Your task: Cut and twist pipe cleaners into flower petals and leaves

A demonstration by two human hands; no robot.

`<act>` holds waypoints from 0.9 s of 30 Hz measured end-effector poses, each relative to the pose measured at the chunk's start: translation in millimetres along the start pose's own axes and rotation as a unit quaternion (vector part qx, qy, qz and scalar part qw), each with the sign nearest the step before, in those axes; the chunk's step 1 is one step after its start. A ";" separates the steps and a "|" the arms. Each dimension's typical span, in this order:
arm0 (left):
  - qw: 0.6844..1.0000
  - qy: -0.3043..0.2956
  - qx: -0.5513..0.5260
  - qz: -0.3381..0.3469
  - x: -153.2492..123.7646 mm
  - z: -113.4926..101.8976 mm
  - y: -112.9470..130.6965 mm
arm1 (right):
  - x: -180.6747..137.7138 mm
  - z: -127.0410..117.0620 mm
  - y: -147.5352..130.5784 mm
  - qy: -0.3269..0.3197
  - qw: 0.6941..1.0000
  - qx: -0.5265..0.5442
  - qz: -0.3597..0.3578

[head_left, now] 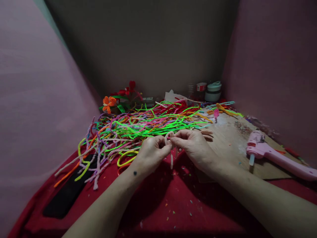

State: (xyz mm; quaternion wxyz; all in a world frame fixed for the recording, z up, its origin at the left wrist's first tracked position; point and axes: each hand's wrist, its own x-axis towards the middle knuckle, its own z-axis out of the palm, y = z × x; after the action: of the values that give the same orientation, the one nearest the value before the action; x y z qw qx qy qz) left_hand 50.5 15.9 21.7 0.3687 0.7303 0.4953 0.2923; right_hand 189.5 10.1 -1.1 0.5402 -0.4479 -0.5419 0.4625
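Observation:
My left hand [152, 152] and my right hand [194, 145] meet at the middle of the red cloth, both pinching one pale pink pipe cleaner [171, 155]. It is bent into a small loop at the fingertips, and its tail hangs down between the hands. Just beyond the hands lies a big tangled pile of coloured pipe cleaners [138, 127], with bright green, pink, orange and purple strands.
A pink glue gun [272, 154] lies on a brown board [230, 145] at the right. Finished pipe-cleaner flowers, orange [109, 103] and red [127, 89], stand at the back left. Small jars [212, 91] sit against the back wall. A black strip [66, 191] lies at the left on the red cloth [173, 205].

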 end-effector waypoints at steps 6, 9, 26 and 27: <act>1.000 0.005 -0.002 -0.022 -0.3 1.3 -0.2 | 0.1 1.4 -0.2 -0.003 1.000 0.030 0.005; 0.997 -0.017 -0.037 -0.065 -0.6 -0.7 0.0 | -0.1 1.4 1.6 -0.003 0.999 0.045 -0.001; 0.981 -0.086 -0.151 -0.090 -1.0 -14.8 3.3 | 2.9 -4.3 3.2 0.005 0.999 0.048 0.009; 0.977 -0.070 -0.183 -0.083 -0.7 -16.4 3.4 | 2.3 -4.4 2.5 0.009 0.999 0.045 0.022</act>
State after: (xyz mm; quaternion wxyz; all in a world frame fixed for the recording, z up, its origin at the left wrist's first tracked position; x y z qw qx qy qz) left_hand 39.0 18.5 33.6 0.5528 0.6254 0.4649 0.2951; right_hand 193.8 12.9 -3.2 0.5545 -0.4387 -0.5057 0.4943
